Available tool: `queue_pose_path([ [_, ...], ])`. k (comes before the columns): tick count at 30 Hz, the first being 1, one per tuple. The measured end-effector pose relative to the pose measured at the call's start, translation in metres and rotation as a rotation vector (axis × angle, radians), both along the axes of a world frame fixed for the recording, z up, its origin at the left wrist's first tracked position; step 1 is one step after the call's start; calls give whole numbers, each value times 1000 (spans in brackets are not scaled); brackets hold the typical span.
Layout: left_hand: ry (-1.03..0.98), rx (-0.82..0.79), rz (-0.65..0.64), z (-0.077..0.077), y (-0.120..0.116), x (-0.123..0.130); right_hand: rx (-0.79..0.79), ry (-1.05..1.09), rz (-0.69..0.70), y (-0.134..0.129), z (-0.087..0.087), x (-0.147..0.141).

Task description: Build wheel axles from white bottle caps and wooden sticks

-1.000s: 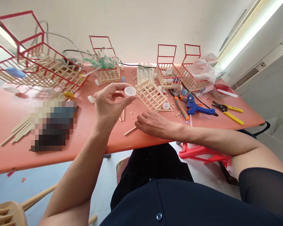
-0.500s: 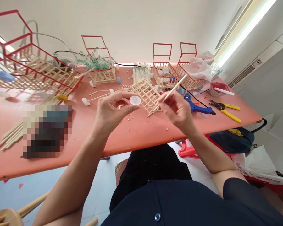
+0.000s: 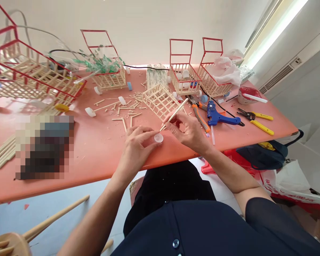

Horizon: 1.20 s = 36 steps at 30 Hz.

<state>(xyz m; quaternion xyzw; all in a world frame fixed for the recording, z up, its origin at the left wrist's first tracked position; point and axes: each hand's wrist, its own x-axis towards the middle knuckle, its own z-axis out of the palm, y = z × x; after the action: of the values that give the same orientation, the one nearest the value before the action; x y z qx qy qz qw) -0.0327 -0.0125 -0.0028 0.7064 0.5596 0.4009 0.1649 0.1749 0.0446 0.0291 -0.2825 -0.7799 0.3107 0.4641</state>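
Just beyond sits a lattice frame (image 3: 160, 101) (left hand (image 3: 138, 145) pinches cap (image 3: 158, 138), right hand (image 3: 191, 131) stick (image 3: 174, 114)).

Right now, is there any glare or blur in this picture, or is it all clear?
In the head view, a bright strip glares white at upper right; a pale sheen lies on the left of the table in that view; there too, a pixelated patch hides detail, while the left hand, right hand, white cap and stick look fairly sharp.

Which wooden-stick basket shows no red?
The plain pale wooden-stick lattice basket just beyond the right hand; the others all have red sticks.
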Motion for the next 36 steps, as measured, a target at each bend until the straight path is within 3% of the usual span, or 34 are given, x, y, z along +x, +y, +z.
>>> queue_pose_path([
  [6, 123, 81, 35, -8, -3, 1, 28, -112, 27, -1, -8, -3],
  [15, 97, 82, 10, -4, -4, 1, 129, -232, 27, 0, -12, -4],
  [36, 75, 64, 14, -3, -5, 3, 80, -323, 59, -2, -11, -6],
])
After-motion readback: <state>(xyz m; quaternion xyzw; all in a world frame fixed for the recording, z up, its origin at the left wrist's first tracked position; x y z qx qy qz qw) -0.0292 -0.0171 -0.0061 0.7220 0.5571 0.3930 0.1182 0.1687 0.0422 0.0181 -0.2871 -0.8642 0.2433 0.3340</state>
